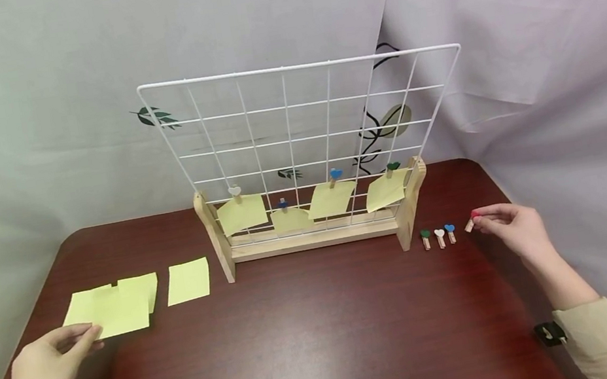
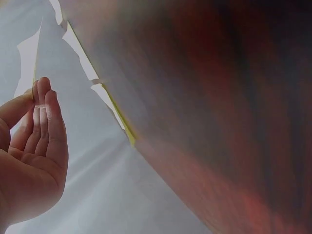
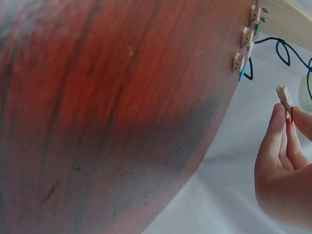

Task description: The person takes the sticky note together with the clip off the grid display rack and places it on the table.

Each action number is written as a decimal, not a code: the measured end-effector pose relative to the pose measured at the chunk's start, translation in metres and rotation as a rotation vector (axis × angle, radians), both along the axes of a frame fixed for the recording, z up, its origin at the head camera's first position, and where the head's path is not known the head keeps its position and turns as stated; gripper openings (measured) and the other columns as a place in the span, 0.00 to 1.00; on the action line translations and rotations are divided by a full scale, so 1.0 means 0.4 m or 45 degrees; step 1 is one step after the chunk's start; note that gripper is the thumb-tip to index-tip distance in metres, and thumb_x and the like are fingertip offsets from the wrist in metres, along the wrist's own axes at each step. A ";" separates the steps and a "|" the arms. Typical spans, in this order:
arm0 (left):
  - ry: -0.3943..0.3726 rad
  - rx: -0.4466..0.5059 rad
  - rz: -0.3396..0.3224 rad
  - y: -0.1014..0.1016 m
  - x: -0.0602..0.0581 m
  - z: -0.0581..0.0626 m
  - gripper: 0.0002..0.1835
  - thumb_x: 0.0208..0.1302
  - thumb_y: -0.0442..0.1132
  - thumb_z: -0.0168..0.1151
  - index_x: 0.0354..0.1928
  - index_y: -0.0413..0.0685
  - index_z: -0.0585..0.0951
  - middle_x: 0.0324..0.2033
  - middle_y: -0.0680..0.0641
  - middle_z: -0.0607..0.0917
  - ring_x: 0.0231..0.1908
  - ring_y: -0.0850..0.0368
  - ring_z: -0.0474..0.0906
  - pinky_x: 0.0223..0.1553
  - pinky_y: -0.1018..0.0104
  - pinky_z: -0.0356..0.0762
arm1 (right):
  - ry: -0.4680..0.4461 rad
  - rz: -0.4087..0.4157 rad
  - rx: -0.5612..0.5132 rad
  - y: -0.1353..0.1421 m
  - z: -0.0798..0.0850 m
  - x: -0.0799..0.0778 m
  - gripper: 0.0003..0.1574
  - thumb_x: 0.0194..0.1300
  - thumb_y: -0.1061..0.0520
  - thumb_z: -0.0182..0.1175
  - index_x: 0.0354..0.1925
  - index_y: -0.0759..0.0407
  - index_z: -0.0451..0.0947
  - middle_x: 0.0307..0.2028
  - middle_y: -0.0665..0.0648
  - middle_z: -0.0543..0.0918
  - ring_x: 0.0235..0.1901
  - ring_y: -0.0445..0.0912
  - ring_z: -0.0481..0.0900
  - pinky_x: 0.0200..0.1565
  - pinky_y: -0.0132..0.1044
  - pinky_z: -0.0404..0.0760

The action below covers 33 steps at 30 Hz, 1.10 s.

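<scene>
In the head view my left hand (image 1: 48, 366) pinches a yellow sticky note (image 1: 124, 318) by its near left corner. The left wrist view shows that note (image 2: 30, 56) edge-on between thumb and fingertips, raised off the table. Behind it lie other yellow notes (image 1: 83, 302), partly covered, with a single note (image 1: 187, 281) to their right. My right hand (image 1: 519, 231) pinches a small wooden clothespin (image 1: 469, 225) with a red heart, its wooden end (image 3: 282, 94) sticking out past the fingertips. Left of that hand lie a green-heart clothespin (image 1: 426, 240), a white-heart one (image 1: 440, 238) and a blue-heart one (image 1: 451, 234).
A white wire grid (image 1: 286, 106) in a wooden stand (image 1: 312, 241) rises at the table's back. Several yellow notes (image 1: 242, 214) hang low on it from heart clothespins (image 1: 335, 174). The dark red table (image 1: 316, 346) ends near pale cloth (image 1: 565, 108) with leaf prints.
</scene>
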<state>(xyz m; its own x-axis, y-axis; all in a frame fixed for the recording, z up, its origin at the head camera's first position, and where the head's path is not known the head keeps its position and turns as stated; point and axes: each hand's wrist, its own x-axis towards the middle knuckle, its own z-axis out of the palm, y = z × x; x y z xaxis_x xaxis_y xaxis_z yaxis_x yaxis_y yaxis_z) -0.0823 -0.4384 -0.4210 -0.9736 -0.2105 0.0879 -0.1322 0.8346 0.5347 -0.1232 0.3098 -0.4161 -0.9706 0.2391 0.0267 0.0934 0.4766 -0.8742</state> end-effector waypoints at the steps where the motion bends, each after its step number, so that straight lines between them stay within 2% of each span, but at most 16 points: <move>1: -0.003 -0.014 0.000 -0.004 0.002 -0.002 0.17 0.73 0.44 0.68 0.47 0.33 0.89 0.15 0.74 0.85 0.25 0.96 0.65 0.26 0.79 0.66 | -0.011 0.005 0.007 0.002 -0.002 -0.001 0.17 0.71 0.68 0.66 0.51 0.83 0.82 0.26 0.38 0.91 0.25 0.28 0.87 0.33 0.22 0.85; 3: -0.005 -0.037 -0.004 -0.012 0.005 -0.004 0.17 0.72 0.44 0.68 0.47 0.33 0.89 0.15 0.73 0.85 0.25 0.96 0.64 0.26 0.79 0.65 | -0.027 0.016 0.014 0.004 -0.006 0.000 0.19 0.72 0.68 0.66 0.52 0.86 0.80 0.27 0.42 0.92 0.25 0.27 0.86 0.33 0.23 0.85; 10: -0.086 -0.078 -0.013 -0.039 0.004 -0.009 0.19 0.74 0.46 0.67 0.47 0.32 0.89 0.17 0.64 0.89 0.23 0.91 0.68 0.26 0.79 0.64 | -0.058 0.084 0.019 0.013 -0.018 0.005 0.23 0.73 0.68 0.63 0.56 0.89 0.75 0.28 0.25 0.85 0.28 0.24 0.86 0.35 0.23 0.86; 12: -0.101 -0.084 -0.020 -0.048 0.005 -0.011 0.20 0.74 0.46 0.67 0.47 0.32 0.89 0.18 0.62 0.89 0.22 0.91 0.69 0.27 0.79 0.63 | -0.067 0.097 0.016 0.016 -0.022 0.006 0.23 0.73 0.68 0.63 0.57 0.89 0.75 0.28 0.24 0.85 0.28 0.24 0.86 0.35 0.23 0.86; 18: -0.154 -0.118 -0.052 -0.087 0.005 -0.020 0.21 0.74 0.49 0.66 0.45 0.33 0.89 0.17 0.63 0.89 0.23 0.90 0.69 0.27 0.76 0.63 | -0.100 0.103 0.038 0.024 -0.033 0.007 0.23 0.73 0.66 0.65 0.56 0.87 0.77 0.29 0.24 0.86 0.29 0.24 0.86 0.36 0.22 0.86; 22: -0.215 -0.128 -0.068 -0.110 0.008 -0.023 0.22 0.75 0.50 0.65 0.45 0.33 0.89 0.20 0.58 0.91 0.22 0.86 0.72 0.27 0.75 0.62 | -0.133 0.120 0.060 0.027 -0.040 0.006 0.23 0.73 0.65 0.66 0.57 0.85 0.78 0.29 0.25 0.87 0.29 0.26 0.87 0.36 0.22 0.85; 27: -0.297 -0.102 -0.082 -0.127 0.013 -0.023 0.24 0.77 0.51 0.63 0.47 0.31 0.88 0.24 0.52 0.92 0.22 0.83 0.75 0.27 0.78 0.62 | -0.167 0.138 0.053 0.027 -0.047 0.003 0.23 0.73 0.65 0.66 0.57 0.85 0.78 0.30 0.28 0.88 0.29 0.26 0.87 0.37 0.21 0.85; 33: -0.372 -0.080 -0.103 -0.158 0.015 -0.027 0.25 0.78 0.50 0.61 0.49 0.29 0.87 0.24 0.53 0.92 0.23 0.81 0.77 0.27 0.79 0.63 | -0.198 0.160 0.048 0.027 -0.049 -0.003 0.23 0.73 0.66 0.65 0.57 0.86 0.77 0.30 0.32 0.90 0.30 0.26 0.87 0.37 0.20 0.84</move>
